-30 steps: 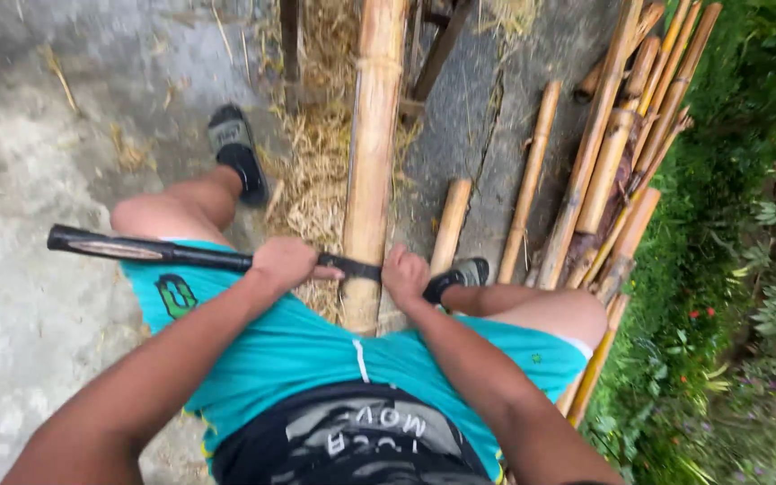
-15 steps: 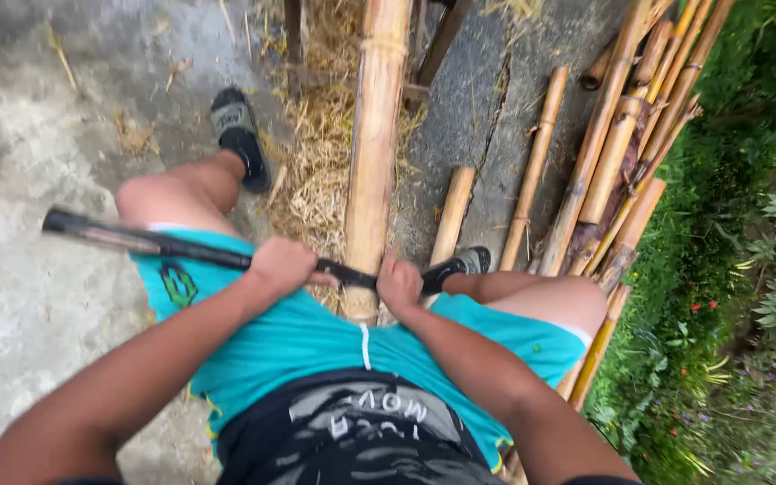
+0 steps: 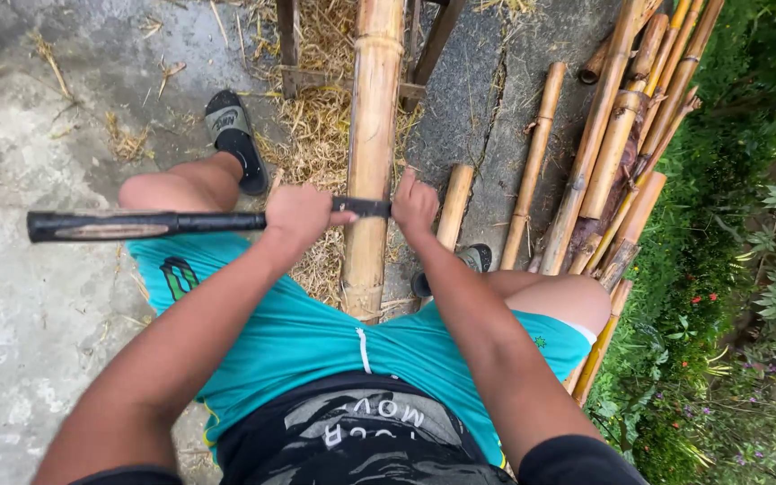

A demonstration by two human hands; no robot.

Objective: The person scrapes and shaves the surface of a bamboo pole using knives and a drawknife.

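Note:
A thick bamboo pole (image 3: 374,135) runs away from me between my knees. Across it lies a long dark blade with a black handle (image 3: 136,224) that sticks out far to the left. My left hand (image 3: 296,214) grips the tool just left of the pole. My right hand (image 3: 415,203) is closed on the blade's far end, right of the pole. The blade's metal (image 3: 363,207) shows between both hands, resting on the bamboo.
A pile of thinner bamboo poles (image 3: 617,135) lies at the right beside green plants (image 3: 747,269). Straw shavings (image 3: 316,126) cover the concrete ground around the pole. My sandalled feet (image 3: 233,136) flank it, and a short bamboo piece (image 3: 456,205) lies by my right hand.
Both hands and the blade have slid forward along the pole, away from my body. The handle now lies nearly level.

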